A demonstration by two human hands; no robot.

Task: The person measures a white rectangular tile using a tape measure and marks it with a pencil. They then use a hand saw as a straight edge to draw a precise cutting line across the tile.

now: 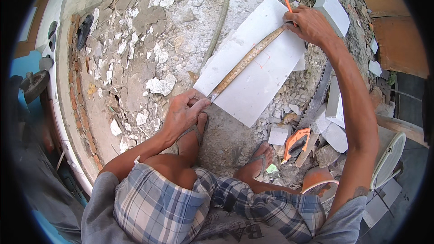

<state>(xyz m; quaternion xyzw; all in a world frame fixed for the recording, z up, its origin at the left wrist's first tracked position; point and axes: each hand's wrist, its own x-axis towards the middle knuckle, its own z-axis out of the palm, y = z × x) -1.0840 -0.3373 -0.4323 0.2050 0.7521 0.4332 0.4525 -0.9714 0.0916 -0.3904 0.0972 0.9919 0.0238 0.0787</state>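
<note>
A white lightweight block (271, 79) lies flat on the rubble in front of me, with faint orange pencil lines near its middle. Across it stretches a worn, yellowish-brown tape measure (246, 61), slightly bowed. My left hand (187, 108) pinches the tape's near end at the block's near-left edge. At the far right edge, my right hand (309, 25) is closed around the tape's other end; a dark bit shows under the fingers, mostly hidden. An orange pencil (287, 3) also sticks up from between the right-hand fingers.
A handsaw with an orange handle (296, 144) lies right of the block, its toothed blade pointing away. More white blocks (332, 11) stand at the far right. A hose (221, 22) runs along the broken rubble. Black sandals (84, 31) lie at left; an orange-brown bucket (318, 180) sits near right.
</note>
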